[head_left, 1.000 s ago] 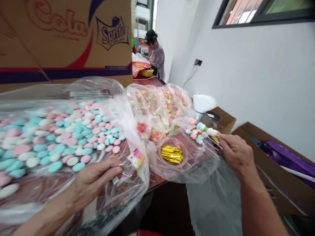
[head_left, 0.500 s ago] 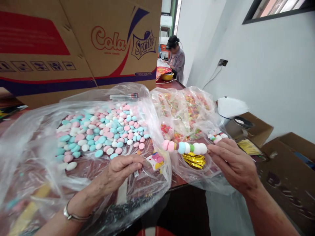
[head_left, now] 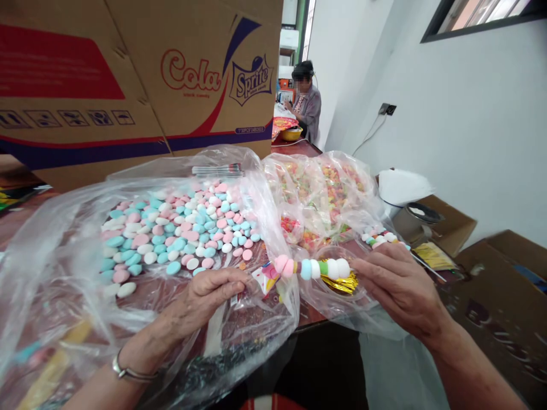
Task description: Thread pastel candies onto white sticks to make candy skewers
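My left hand [head_left: 209, 296] pinches a small clear plastic wrapper with a colourful print [head_left: 264, 278]. My right hand [head_left: 404, 290] grips one end of a candy skewer [head_left: 315, 269], strung with pink, brown, blue, white and green pieces. The skewer lies level, its pink end at the wrapper's mouth; whether the tip is inside I cannot tell. Just behind it, a bundle of gold twist ties [head_left: 348, 283] rests in a round clear container, partly covered. More candy skewers [head_left: 380, 236] lie beyond my right hand.
Pink, blue and white candies [head_left: 183, 239] spread over a clear plastic sheet at left. Behind them stands a big cardboard box [head_left: 137, 80]. Clear bags of colourful candy [head_left: 329, 182] sit at centre back. At right are a metal pot [head_left: 412, 222] and cartons. A person [head_left: 308, 105] sits farther back.
The candy skewer has moved left with my right hand, bringing its pink end up to the wrapper. My left hand stays nearly in place, while the wrapper has tilted.
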### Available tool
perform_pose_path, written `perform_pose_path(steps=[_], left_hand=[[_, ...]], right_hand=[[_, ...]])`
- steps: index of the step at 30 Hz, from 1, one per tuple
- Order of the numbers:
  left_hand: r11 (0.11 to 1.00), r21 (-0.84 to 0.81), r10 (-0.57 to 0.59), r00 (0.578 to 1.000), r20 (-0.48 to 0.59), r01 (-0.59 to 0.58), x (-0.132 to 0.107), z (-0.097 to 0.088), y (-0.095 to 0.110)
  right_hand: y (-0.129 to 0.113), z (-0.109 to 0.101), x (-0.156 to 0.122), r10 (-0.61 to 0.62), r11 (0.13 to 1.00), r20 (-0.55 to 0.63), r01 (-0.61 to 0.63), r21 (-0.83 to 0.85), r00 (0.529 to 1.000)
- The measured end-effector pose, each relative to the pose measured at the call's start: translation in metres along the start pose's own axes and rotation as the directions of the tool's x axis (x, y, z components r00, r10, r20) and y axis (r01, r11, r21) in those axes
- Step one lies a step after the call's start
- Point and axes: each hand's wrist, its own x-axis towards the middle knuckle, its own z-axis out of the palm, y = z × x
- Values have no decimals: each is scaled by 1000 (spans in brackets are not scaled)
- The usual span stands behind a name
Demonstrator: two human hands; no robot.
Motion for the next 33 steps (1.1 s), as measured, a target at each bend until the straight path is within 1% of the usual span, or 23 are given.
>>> perform_pose_path(steps=[3,7,10,14,18,22,25,27,29,33], left_hand=[[999,8,-35,999,-36,36,0,-3,-5],[999,5,-37,999,-2,37,1,-5,-6],[999,5,-49,999,12,49,1,-3,-4],[998,62,-11,1000,16,10,5,0,-3],[988,151,45,999,-14,-42,10,4,-4],[994,98,43,999,-23,-40,8,1,-6],[998,57,8,998,-56,-5,3,-3,-6],[998,56,-7,997,-82,12,0,-6,-6],[998,57,-15,996,-85,20,-2,-8,-7],[999,42,-26,995,-94,30,-5,-7,-6]], right_hand=[[3,-1,-2,3,1000,-27,-4,-1,1000],[3,-3,-2,-5,1000,-39,5,-11,999],[1,-3,0,-15,1000,-19,15,-19,1000],[-3,2,2,-10,1000,8,9,19,1000],[-4,7,2,14,999,4,-14,40,1000],[-2,6,0,50,996,-20,-48,69,999],[-1,4,-2,77,993,-47,-73,92,996],[-1,4,-3,83,991,-47,-78,106,995],[-2,4,-3,88,988,-38,-83,131,995],[-6,8,0,65,988,-35,-59,143,997]])
